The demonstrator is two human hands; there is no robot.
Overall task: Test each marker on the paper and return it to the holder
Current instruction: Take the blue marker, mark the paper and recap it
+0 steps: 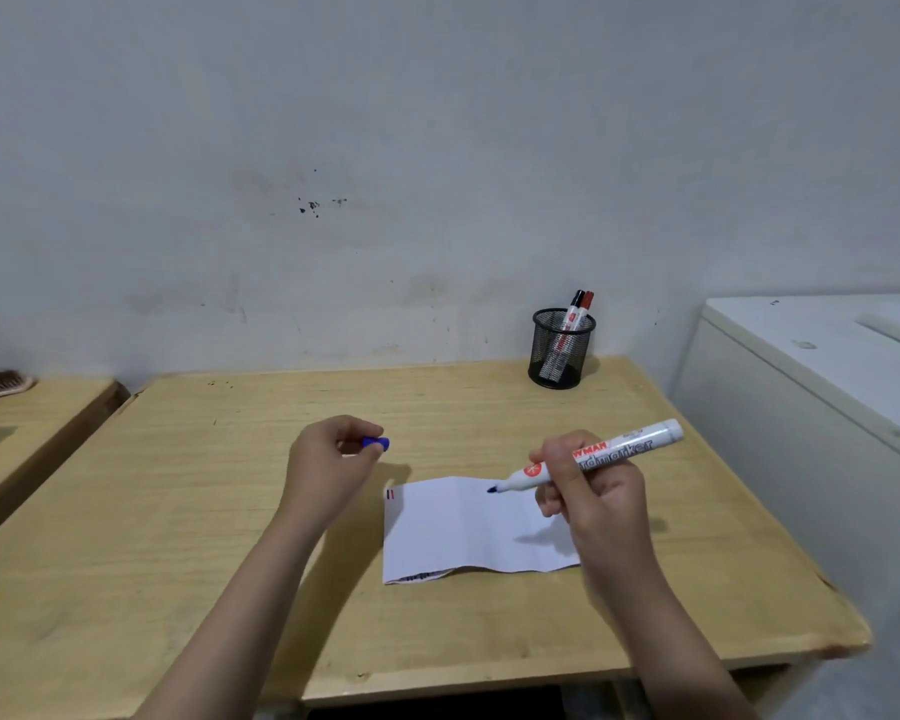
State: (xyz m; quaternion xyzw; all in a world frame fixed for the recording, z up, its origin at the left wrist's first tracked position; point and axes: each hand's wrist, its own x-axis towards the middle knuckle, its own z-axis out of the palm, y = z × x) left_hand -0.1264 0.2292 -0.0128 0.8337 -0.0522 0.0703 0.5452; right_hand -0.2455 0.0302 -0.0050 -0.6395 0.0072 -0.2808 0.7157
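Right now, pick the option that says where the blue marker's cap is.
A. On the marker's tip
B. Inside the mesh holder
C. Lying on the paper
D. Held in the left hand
D: the blue cap sits pinched in the fingers of the left hand, raised beside the paper, while the right hand holds the uncapped marker with its bare tip over the sheet.

I sit in a plain home study corner: wooden desk (230,485), scuffed wall (333,200), mesh holder (559,350) at the desk's far right edge.
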